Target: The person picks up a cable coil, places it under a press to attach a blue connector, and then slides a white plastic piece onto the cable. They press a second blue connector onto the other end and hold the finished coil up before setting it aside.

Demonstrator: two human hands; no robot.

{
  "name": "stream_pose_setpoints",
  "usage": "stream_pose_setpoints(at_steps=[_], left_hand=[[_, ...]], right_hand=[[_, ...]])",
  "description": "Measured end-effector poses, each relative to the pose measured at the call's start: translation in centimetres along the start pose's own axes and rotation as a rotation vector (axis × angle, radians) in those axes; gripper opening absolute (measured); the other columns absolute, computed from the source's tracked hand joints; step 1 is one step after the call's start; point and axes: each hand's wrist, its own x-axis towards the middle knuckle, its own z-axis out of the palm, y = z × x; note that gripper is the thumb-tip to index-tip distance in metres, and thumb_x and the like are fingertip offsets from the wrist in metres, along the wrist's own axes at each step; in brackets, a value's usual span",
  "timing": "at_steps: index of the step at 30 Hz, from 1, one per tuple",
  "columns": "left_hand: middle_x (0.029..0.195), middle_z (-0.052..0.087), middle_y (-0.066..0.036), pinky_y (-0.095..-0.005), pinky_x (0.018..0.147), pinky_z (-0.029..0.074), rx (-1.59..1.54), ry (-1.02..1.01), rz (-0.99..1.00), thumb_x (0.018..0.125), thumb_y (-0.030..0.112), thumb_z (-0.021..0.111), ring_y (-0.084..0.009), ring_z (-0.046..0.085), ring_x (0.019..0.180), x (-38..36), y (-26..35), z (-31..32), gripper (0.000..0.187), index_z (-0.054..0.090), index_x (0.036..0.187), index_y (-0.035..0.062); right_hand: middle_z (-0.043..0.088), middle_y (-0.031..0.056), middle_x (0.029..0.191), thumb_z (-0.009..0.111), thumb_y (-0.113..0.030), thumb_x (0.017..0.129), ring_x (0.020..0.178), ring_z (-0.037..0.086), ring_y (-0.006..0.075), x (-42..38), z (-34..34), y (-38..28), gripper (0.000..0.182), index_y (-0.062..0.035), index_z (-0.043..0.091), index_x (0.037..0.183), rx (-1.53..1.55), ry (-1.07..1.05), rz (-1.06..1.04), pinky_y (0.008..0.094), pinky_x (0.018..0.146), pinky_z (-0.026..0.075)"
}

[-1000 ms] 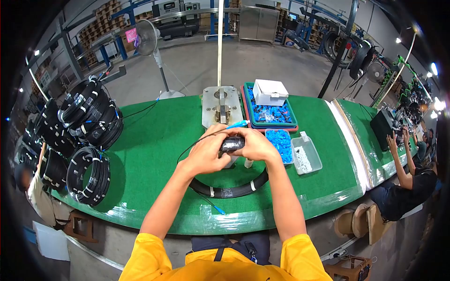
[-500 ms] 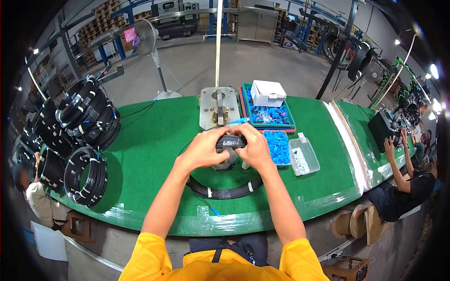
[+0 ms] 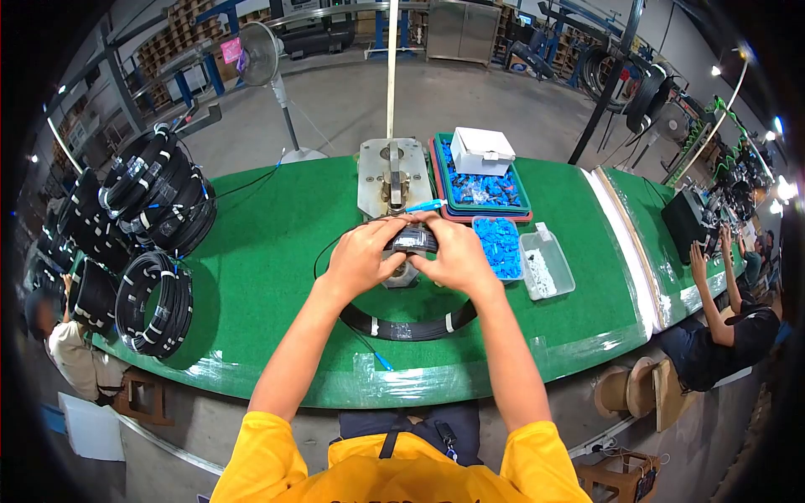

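Note:
A coil of black cable (image 3: 411,328) lies on the green table in front of me, bound with white ties. My left hand (image 3: 362,254) and my right hand (image 3: 454,257) both grip its far side, fingers over the top and thumbs underneath. Clear wrap shines on the cable between them. By my fingertips a blue connector (image 3: 428,205) sticks out to the right. Another blue connector (image 3: 383,361) rests near the table's front edge on a short cable end. Just beyond my hands stands a metal fixture (image 3: 392,178), its lower part partly hidden by them.
Stacked black cable coils (image 3: 159,197) stand at the left, with another coil (image 3: 154,303) nearer. On the right are a green tray of blue parts (image 3: 484,191) under a white box (image 3: 482,152), a tub of blue pieces (image 3: 498,248) and a tub of white pieces (image 3: 546,267). Co-workers sit at both sides.
My view has tilted slightly, so the table sits higher. My thumbs have moved lower under the coil, and more of the wrapped section shows between my hands.

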Motion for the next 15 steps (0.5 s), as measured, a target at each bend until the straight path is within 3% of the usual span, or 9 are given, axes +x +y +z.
stream_pose_setpoints(at_steps=[1,2,5,8,10,15], left_hand=[[0.113,0.068,-0.012,-0.0404,0.087,0.054,-0.001,-0.003,0.000,0.069,0.011,0.076,-0.0324,0.066,0.099,-0.2,-0.2,-0.2,0.052,0.062,0.119,0.0070],[0.112,0.068,-0.013,-0.0407,0.087,0.054,-0.007,-0.024,-0.028,0.070,0.012,0.076,-0.0323,0.066,0.099,-0.3,-0.2,-0.5,0.050,0.062,0.118,0.0070],[0.106,0.067,-0.014,-0.0415,0.085,0.053,-0.016,-0.070,-0.108,0.072,0.011,0.073,-0.0329,0.065,0.097,-0.2,0.0,-1.8,0.041,0.063,0.111,0.0059],[0.101,0.067,-0.014,-0.0411,0.081,0.052,-0.023,-0.073,-0.209,0.074,0.010,0.071,-0.0340,0.065,0.093,-0.7,-0.8,-2.7,0.034,0.063,0.106,0.0043],[0.096,0.066,-0.014,-0.0426,0.078,0.052,-0.078,-0.061,-0.191,0.076,0.010,0.069,-0.0356,0.064,0.088,-1.1,-1.3,-2.7,0.031,0.062,0.105,0.0038],[0.093,0.066,-0.014,-0.0415,0.076,0.051,-0.173,-0.069,-0.254,0.077,0.008,0.068,-0.0352,0.065,0.086,-2.1,-1.2,-3.3,0.028,0.062,0.105,0.0025]], right_hand=[[0.069,0.0178,0.102,0.078,-0.018,0.069,0.091,0.067,0.0362,-0.1,-0.5,0.3,0.051,-0.0057,0.060,0.115,0.199,-0.030,-0.049,0.0429,0.080,0.055],[0.069,0.0177,0.101,0.080,-0.018,0.069,0.092,0.068,0.0350,-0.5,-1.1,0.7,0.052,-0.0067,0.059,0.115,0.354,-0.089,0.053,0.0408,0.082,0.054],[0.069,0.0142,0.099,0.080,-0.014,0.071,0.086,0.068,0.0271,-3.6,-1.2,2.4,0.049,-0.0049,0.059,0.113,0.245,-0.205,0.350,0.0346,0.078,0.053],[0.069,0.0035,0.092,0.075,-0.007,0.078,0.086,0.064,0.0100,-8.8,2.9,6.2,0.037,-0.0020,0.059,0.112,0.638,0.072,0.445,0.0278,0.078,0.050],[0.067,0.0006,0.088,0.072,-0.005,0.080,0.082,0.061,0.0085,-10.8,4.5,5.6,0.027,-0.0016,0.063,0.105,0.815,0.158,0.580,0.0248,0.076,0.047],[0.066,0.0001,0.085,0.070,-0.003,0.079,0.077,0.057,0.0067,-10.6,4.2,5.1,0.018,-0.0013,0.067,0.097,0.757,0.278,0.527,0.0228,0.071,0.046]])
